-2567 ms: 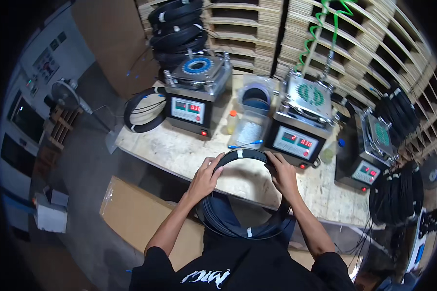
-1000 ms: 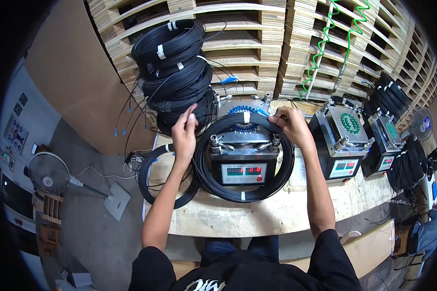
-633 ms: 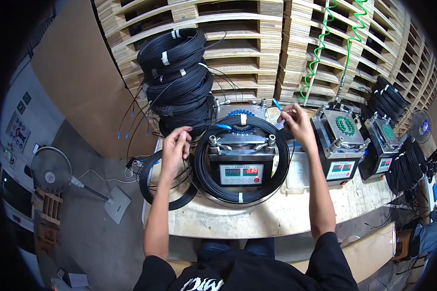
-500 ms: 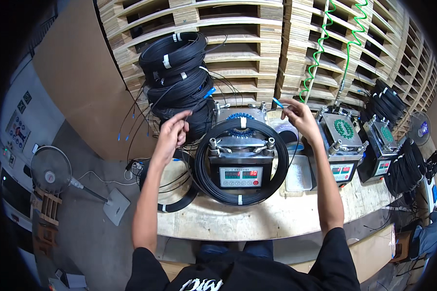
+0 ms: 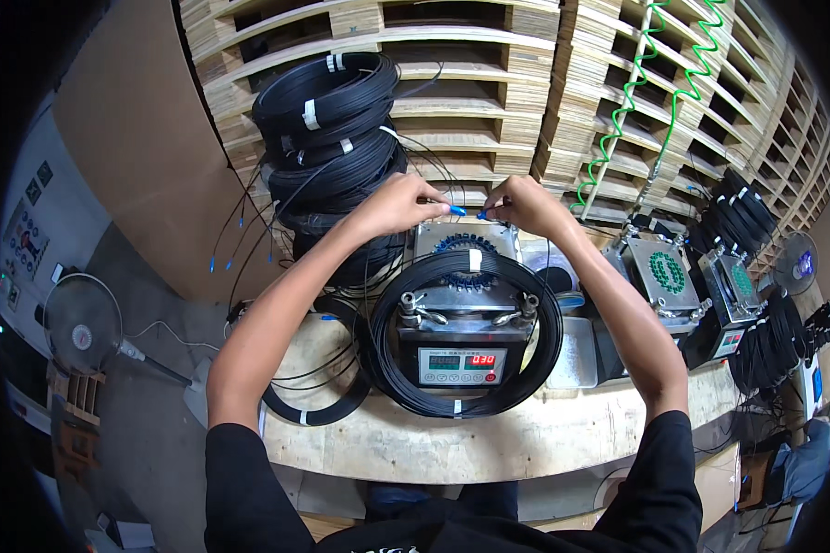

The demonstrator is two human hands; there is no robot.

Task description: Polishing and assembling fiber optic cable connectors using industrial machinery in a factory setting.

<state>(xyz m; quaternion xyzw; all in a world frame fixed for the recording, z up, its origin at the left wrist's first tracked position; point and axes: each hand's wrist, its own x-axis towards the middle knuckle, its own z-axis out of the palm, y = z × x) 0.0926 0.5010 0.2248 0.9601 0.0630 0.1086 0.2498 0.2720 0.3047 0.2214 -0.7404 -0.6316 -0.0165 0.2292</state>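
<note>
Over the back of a metal polishing machine [image 5: 461, 348], both my hands are brought close together. My left hand [image 5: 406, 203] pinches a small blue cable connector [image 5: 456, 211] between thumb and fingertips. Opposite it, my right hand [image 5: 526, 205] pinches another small blue connector piece [image 5: 482, 216]; a narrow gap separates the two blue ends. A coil of thin black cable [image 5: 456, 407], bound with white bands, leans against the machine's front. Above the coil, the machine's top plate shows a ring of blue connectors [image 5: 452, 247]. The machine's front display is lit red.
Black cable coils [image 5: 327, 138] are stacked high at the back left, with loose ends hanging. Another coil [image 5: 314, 417] lies on the wooden table [image 5: 387, 452]. Two similar machines [image 5: 664, 272] stand at right, beside a white tray [image 5: 576, 355]. Wooden pallets [image 5: 470, 101] rise behind.
My hands have come together from wide apart, over the machine's back. A blue connector now shows in my left fingers. The machine's display has changed.
</note>
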